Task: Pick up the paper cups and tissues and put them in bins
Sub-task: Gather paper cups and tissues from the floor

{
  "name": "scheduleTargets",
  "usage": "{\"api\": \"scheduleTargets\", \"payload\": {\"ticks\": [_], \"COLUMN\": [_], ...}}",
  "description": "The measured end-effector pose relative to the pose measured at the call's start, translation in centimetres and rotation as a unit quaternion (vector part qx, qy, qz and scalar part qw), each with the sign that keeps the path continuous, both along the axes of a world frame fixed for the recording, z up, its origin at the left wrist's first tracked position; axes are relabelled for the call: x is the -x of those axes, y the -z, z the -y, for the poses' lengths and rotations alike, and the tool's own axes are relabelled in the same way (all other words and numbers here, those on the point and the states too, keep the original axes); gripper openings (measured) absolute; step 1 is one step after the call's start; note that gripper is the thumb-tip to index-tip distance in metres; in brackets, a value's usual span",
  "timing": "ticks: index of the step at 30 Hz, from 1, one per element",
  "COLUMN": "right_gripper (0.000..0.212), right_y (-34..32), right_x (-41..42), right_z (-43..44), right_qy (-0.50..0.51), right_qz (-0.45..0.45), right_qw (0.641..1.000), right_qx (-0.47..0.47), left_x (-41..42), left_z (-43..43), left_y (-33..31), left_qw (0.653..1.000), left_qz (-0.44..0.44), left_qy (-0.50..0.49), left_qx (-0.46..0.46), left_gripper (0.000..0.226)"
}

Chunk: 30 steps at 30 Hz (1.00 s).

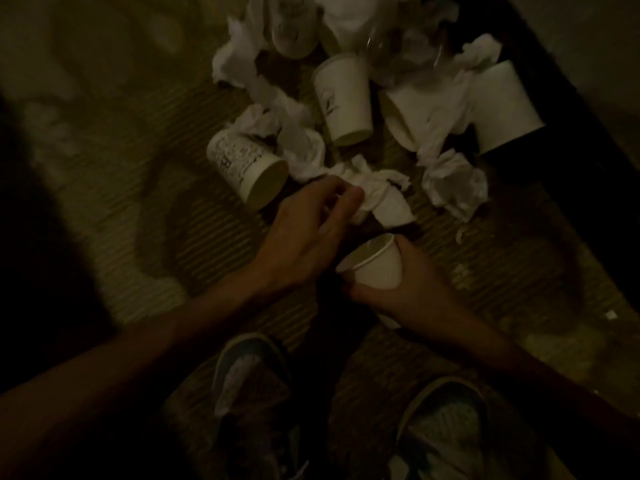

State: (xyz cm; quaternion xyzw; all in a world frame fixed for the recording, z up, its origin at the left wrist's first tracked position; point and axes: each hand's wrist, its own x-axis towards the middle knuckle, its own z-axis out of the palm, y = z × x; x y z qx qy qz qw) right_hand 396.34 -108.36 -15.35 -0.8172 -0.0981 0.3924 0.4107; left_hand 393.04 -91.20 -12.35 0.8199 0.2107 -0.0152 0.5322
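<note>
dim view down at a woven floor mat [214, 216]; the right hand [412, 285] grasps a paper cup [375, 263], mouth tilted up, likely to take tissue; the left hand [311, 233] pinches a crumpled tissue [377, 192] at the near edge of the scattered cups and tissues; no bin visible.

Dim scene; ribbed woven tan floor mat [214, 216] fills most of the view; pair of grey-soled flip-flop sandals at bottom, left sandal [251, 379] and right sandal [446, 420]; dark strip [571, 140] runs diagonally along the mat's right edge; small pale scraps [610, 314] on the mat far right.
</note>
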Motion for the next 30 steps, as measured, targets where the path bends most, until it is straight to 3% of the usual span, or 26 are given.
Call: {"api": "scheduleTargets", "payload": {"ticks": [4, 11, 15, 18, 24, 27, 30], "right_gripper": [0.099, 0.073, 0.070, 0.068, 0.069, 0.066, 0.055], "right_y": [-1.1, -1.9, -2.0, -2.0, -1.7, -1.7, -2.0], "right_x": [-2.0, -3.4, -3.6, -3.8, -4.4, -4.8, -5.1], "right_z": [0.9, 4.0, 5.0, 5.4, 5.2, 5.1, 5.5], "right_qy": [-0.017, 0.061, 0.119, 0.139, 0.177, 0.188, 0.196], "right_qz": [-0.011, -0.045, -0.065, -0.065, -0.072, -0.083, -0.091], "right_qw": [1.000, 0.995, 0.986, 0.980, 0.971, 0.968, 0.965], "right_qx": [-0.018, -0.071, -0.097, -0.123, -0.143, -0.147, -0.149], "left_x": [-2.2, -3.5, -3.0, -2.4, -1.3, -2.1, -3.6], "left_z": [-0.9, 0.0, 0.1, -0.4, -0.5, 0.0, 1.0], "left_y": [0.4, 2.6, 3.1, 3.2, 2.9, 2.2, 1.6], "left_qw": [0.995, 0.969, 0.951, 0.945, 0.950, 0.956, 0.932], "left_qz": [0.014, -0.070, -0.061, -0.032, 0.055, 0.098, 0.144], "left_qy": [0.000, 0.117, 0.158, 0.152, 0.100, 0.078, 0.146], "left_qx": [-0.095, -0.206, -0.259, -0.286, -0.292, -0.265, -0.298], "left_gripper": [0.020, 0.052, 0.042, 0.022, 0.021, 0.032, 0.039]}}
